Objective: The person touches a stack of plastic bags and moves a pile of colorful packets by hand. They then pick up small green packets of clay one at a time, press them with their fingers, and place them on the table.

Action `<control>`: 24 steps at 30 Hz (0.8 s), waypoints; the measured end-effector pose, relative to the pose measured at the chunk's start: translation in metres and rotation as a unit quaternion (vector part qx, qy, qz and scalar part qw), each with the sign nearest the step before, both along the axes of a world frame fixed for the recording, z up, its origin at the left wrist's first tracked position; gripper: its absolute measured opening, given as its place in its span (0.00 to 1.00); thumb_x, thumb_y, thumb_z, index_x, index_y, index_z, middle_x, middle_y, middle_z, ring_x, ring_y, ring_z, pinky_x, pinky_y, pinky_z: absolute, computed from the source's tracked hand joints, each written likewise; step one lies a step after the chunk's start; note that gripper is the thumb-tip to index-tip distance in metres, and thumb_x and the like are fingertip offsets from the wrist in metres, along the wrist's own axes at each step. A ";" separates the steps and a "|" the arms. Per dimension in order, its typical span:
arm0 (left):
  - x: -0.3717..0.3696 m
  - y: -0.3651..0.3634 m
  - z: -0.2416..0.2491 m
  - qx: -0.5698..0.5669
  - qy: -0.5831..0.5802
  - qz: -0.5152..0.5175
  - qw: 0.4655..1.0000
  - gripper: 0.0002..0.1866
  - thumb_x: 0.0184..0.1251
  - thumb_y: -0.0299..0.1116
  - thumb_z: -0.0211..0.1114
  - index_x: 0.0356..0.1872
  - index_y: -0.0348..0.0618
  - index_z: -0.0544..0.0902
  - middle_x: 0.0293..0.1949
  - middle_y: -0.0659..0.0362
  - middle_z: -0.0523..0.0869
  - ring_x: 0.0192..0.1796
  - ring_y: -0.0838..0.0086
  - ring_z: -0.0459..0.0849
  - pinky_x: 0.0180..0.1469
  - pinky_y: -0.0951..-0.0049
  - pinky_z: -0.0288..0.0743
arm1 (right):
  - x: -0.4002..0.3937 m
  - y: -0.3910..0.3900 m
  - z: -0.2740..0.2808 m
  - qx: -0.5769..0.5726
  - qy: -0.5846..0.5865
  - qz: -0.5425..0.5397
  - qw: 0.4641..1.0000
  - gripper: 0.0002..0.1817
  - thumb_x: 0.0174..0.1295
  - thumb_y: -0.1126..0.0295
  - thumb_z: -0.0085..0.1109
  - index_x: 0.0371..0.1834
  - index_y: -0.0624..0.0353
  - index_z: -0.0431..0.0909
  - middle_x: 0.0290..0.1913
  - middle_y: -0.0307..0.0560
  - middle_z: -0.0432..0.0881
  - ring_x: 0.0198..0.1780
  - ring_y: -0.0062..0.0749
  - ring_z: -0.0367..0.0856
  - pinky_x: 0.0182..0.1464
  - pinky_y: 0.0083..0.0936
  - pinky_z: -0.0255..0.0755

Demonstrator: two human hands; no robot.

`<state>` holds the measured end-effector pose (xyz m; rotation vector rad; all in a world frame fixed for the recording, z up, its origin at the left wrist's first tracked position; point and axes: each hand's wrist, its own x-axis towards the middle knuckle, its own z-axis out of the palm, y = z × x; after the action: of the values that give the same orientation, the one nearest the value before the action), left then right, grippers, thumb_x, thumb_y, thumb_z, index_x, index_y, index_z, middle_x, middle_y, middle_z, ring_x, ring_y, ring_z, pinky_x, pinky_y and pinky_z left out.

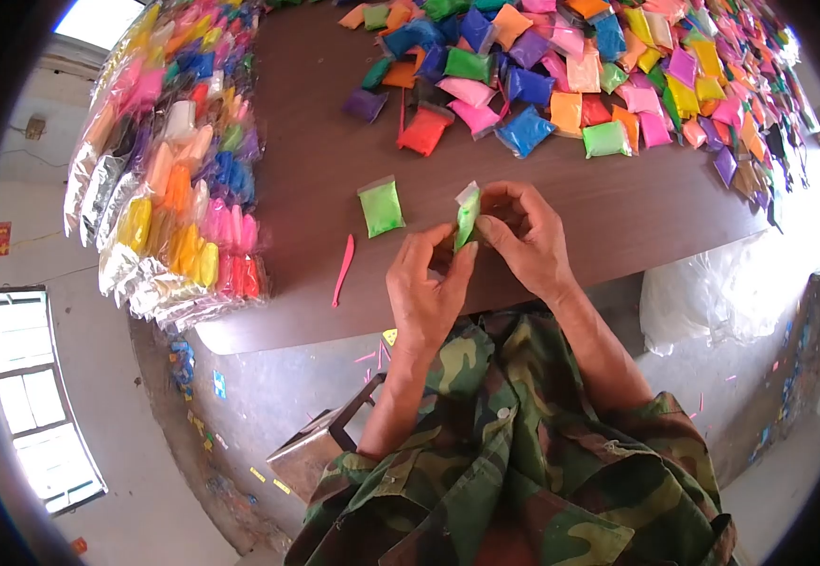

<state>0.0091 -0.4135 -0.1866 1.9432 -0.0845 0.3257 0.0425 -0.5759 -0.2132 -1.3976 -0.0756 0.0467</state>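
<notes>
Both of my hands hold one small clear packet of light green soft material (468, 215) above the table's near edge. My left hand (429, 288) pinches its lower left side between thumb and fingers. On the upper right side, my right hand (530, 236) is closed on it with thumb and curled fingers. A second light green packet (381, 207) lies flat on the table, left of my hands. Near it rests a thin pink plastic modelling tool (343, 271).
A heap of small packets in many colours (531, 85) covers the far and right part of the brown table (306, 170). Stacked clear bags of coloured packets (179, 189) line the left edge. A white plastic bag (712, 297) hangs at the right; a metal-framed stool (325, 439) stands below.
</notes>
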 end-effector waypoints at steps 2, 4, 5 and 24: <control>0.001 -0.003 -0.001 0.053 -0.054 0.016 0.997 0.15 0.66 0.22 0.77 0.53 0.36 0.87 0.40 0.56 0.89 0.35 0.74 0.86 0.38 0.73 0.81 | -0.001 -0.005 0.001 -0.027 0.002 0.023 0.999 0.19 0.74 0.74 0.66 0.66 0.67 0.80 0.56 0.45 0.88 0.57 0.21 0.84 0.57 0.23 0.80; 0.000 -0.005 -0.001 0.081 -0.092 0.006 0.993 0.18 0.63 0.21 0.78 0.55 0.37 0.88 0.42 0.54 0.88 0.35 0.70 0.87 0.39 0.71 0.83 | 0.000 -0.013 0.004 0.063 0.009 0.058 0.996 0.18 0.76 0.72 0.63 0.65 0.66 0.80 0.55 0.43 0.87 0.56 0.20 0.83 0.56 0.22 0.79; -0.001 -0.006 -0.002 0.094 -0.109 0.000 0.990 0.20 0.62 0.21 0.78 0.56 0.37 0.88 0.44 0.53 0.88 0.36 0.68 0.87 0.39 0.70 0.83 | 0.000 -0.016 0.005 0.107 0.014 0.074 0.991 0.17 0.77 0.71 0.62 0.65 0.66 0.80 0.54 0.42 0.87 0.56 0.19 0.83 0.56 0.21 0.78; 0.003 -0.001 -0.009 -0.139 0.129 -0.040 0.981 0.15 0.70 0.31 0.78 0.51 0.33 0.89 0.34 0.58 0.91 0.36 0.79 0.86 0.43 0.75 0.80 | -0.003 -0.012 -0.010 0.062 -0.009 0.071 0.996 0.16 0.82 0.67 0.61 0.63 0.67 0.83 0.49 0.36 0.87 0.49 0.14 0.80 0.53 0.18 0.77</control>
<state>0.0126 -0.4144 -0.1956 1.6833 0.0499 0.0265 0.0397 -0.5876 -0.2230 -1.2678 -0.1907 0.1454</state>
